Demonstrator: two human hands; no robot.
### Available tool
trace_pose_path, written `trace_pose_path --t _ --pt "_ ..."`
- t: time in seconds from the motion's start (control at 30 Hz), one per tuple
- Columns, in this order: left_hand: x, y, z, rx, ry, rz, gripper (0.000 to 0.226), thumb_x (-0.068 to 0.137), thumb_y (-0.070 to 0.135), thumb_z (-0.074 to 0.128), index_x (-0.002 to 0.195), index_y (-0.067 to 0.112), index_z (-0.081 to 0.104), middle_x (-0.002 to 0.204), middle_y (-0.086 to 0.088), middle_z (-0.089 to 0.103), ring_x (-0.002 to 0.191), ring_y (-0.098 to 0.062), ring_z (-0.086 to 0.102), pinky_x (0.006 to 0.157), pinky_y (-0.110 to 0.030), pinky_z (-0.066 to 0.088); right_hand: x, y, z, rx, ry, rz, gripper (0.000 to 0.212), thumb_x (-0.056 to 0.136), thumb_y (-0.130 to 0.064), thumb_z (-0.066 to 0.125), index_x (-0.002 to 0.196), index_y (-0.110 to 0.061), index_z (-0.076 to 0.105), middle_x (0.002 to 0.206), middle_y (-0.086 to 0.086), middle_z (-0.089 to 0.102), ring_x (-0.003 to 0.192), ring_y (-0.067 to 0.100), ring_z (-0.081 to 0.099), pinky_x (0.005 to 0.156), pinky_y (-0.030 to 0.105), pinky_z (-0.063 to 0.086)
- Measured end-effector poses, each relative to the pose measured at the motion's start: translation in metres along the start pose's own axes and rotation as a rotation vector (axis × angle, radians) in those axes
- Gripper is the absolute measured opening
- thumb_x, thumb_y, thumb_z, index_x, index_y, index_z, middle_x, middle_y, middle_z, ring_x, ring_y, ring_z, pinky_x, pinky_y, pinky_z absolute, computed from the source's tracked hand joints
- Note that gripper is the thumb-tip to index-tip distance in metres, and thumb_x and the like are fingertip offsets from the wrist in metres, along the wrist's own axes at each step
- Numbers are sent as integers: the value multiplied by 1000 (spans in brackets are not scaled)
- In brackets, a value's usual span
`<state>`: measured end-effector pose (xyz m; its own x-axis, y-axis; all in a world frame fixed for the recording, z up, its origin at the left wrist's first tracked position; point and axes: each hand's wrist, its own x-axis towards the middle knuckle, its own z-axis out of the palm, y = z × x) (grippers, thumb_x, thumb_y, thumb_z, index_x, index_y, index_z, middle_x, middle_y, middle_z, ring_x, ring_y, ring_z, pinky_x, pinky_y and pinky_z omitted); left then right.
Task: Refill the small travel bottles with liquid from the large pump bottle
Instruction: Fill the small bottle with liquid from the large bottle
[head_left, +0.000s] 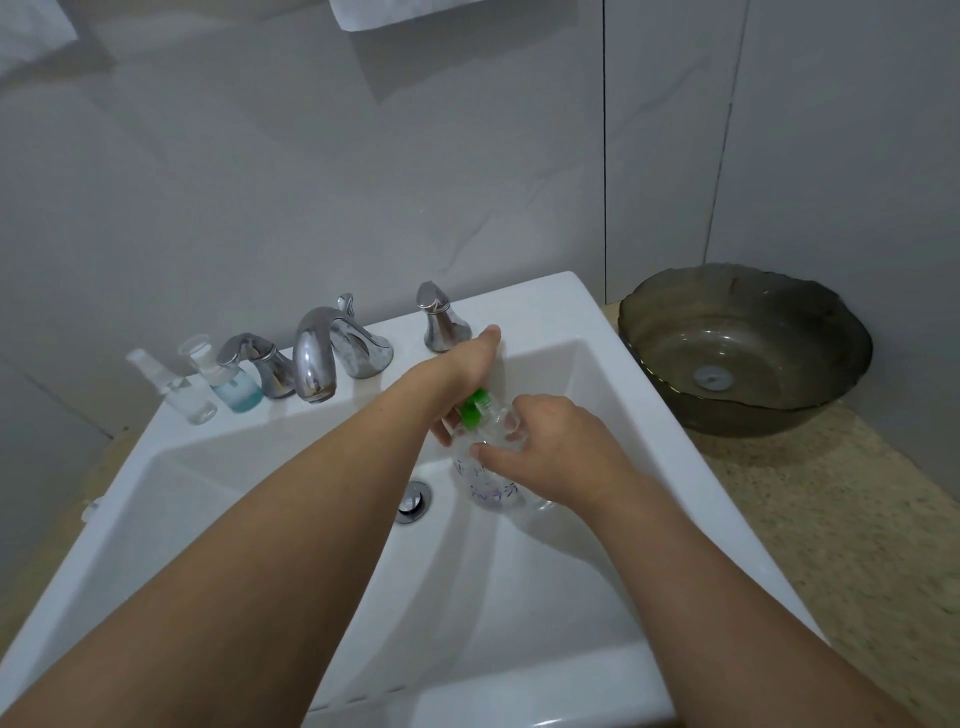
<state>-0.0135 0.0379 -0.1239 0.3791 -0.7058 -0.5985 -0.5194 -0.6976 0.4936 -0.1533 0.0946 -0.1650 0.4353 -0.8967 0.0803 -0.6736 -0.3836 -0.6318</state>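
Large pump bottle (485, 462) is held over the sink (597, 322): right hand (556, 452) grips its clear body, left hand (457, 379) closes around the green pump (475, 408). Two travel bottles (228, 382) stand capped beside the faucet (317, 358); refilling appears not yet started.

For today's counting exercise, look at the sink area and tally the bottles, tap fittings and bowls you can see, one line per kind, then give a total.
Bottles: 3 (spray bottle, blue-liquid bottle, pump bottle held over the sink by left hand and right hand)
Tap fittings: 3 (spout, left handle, right handle)
Bowls: 1 (dark glass bowl)
Total: 7
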Motion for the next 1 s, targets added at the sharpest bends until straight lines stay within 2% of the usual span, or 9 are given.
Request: trace_pose_path --t 0.13,0.27,0.4,0.63,0.7,0.77,0.87,0.93,1.0 --pt "-4 -1 4 -18 39 13 87 95 71 19 127 0 59 110 -25 68 98 -45 67 92 -59 54 -1 -1 -2 -4 -5 6 42 78 -59 63 92 -19 58 95 -5 62 88 18 60 78 35 50" --pt "-6 -5 11 -22 152 90 66 101 41 17 122 -3 61 108 -27 67 87 -42 65 89 -57 56 -3 -1 -2 -66 -41 29 39 77 -57 65 84 -20 56 88 -3 61 84 20 59 72 32 49" --pt "-9 -4 13 -7 191 112 47 105 12 16 122 -5 56 114 -32 63 94 -50 67 87 -64 56 -1 -2 -3 -46 -44 42 36 76 -57 66 83 -23 55 91 -4 63 85 20 61 74 32 50" --pt "-10 -4 14 11 182 106 38 103 7 23 124 -5 53 110 -34 61 93 -49 66 87 -62 57 -1 -2 -2 -61 -39 35 37 76 -57 66 83 -22 55 90 -3 63 83 21 60 71 31 48" --pt "-8 -4 13 -7 156 99 40 103 15 26 125 -5 53 104 -31 62 87 -45 65 79 -55 59 -1 -3 -2 -62 -37 29 36 76 -56 66 83 -23 55 91 -3 63 84 21 60 72 32 49" --pt "-6 -4 8 -24 110 69 55 103 36 25 125 -3 56 101 -27 64 82 -41 64 74 -45 57 -2 -3 -4 -50 -25 23 34 76 -55 66 83 -23 56 92 -3 65 87 20 61 76 33 50" --pt "-4 -3 -3 -63 -2 10 83 97 69 26 128 -1 59 116 -23 66 100 -44 65 87 -50 53 -1 -3 -4 -20 13 6 36 77 -55 65 87 -21 59 94 -5 65 90 19 62 80 35 51" --pt "-5 -1 -9 -72 -97 -20 89 94 75 31 136 0 54 129 -23 62 117 -46 60 96 -56 47 -1 -3 -3 -12 30 0 40 77 -56 64 92 -20 61 96 -6 65 92 19 61 81 35 50" --pt "-3 -1 -12 -53 -140 -34 89 94 74 33 140 -1 51 133 -22 60 123 -45 56 103 -61 42 -1 -2 -3 -8 40 -2 41 77 -57 63 93 -20 60 96 -6 64 92 18 61 81 35 50"
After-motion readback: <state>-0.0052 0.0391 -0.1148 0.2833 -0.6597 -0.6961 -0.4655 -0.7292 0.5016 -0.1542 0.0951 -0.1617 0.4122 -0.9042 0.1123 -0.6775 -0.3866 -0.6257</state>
